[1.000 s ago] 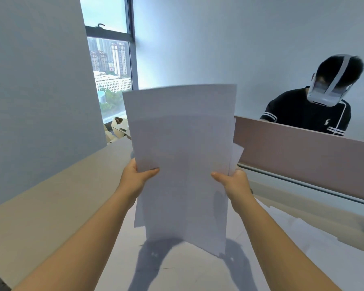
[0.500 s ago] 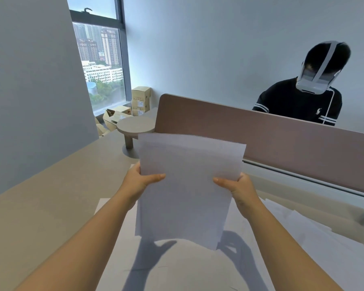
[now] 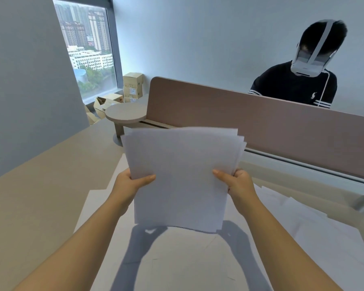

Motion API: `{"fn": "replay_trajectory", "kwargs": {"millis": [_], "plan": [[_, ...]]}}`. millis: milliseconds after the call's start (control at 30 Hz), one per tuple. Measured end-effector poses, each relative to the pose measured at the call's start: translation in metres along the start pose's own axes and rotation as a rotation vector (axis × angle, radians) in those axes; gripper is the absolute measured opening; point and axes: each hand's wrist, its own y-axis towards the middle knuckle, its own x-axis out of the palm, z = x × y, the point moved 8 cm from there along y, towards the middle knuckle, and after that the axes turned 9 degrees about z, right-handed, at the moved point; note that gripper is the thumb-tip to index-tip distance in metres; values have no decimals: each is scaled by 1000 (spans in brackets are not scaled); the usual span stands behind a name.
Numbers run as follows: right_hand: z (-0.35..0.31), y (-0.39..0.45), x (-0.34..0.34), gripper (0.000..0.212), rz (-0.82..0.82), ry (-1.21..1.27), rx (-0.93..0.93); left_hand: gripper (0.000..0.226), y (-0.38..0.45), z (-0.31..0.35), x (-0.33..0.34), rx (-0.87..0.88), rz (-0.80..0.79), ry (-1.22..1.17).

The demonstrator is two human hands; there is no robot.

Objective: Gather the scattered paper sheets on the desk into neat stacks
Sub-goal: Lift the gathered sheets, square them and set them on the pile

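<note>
Thumbs of the left hand [image 3: 132,183] and right hand [image 3: 239,182] pinch a bundle of sheets [image 3: 181,177], now lowered from face height, its bottom edge just above the desk [image 3: 40,196]. Edges remain fanned; loose papers [image 3: 315,225] await at right.

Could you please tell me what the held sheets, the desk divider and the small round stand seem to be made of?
Held sheets: thin white matte paper; the edges fan out. Desk divider: probably felt or fabric over a board, brownish and matte, without glare. Small round stand: looks like beige laminate or painted wood, smooth; can't be sure.
</note>
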Motion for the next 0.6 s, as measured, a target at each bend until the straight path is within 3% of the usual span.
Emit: {"fn": "replay_trajectory", "kwargs": {"millis": [133, 367, 500, 600], "plan": [[47, -3, -2, 10, -4, -54, 114, 51, -7, -42, 0, -89, -18, 20], [62, -3, 3, 17, 18, -16, 117, 41, -7, -65, 10, -141, 30, -49], [69, -3, -8, 19, 22, -39, 147, 23, -9, -62, 4, -140, 41, -28], [62, 0, -6, 20, -6, -60, 125, 36, -8, -45, 8, -98, 11, -39]]}}
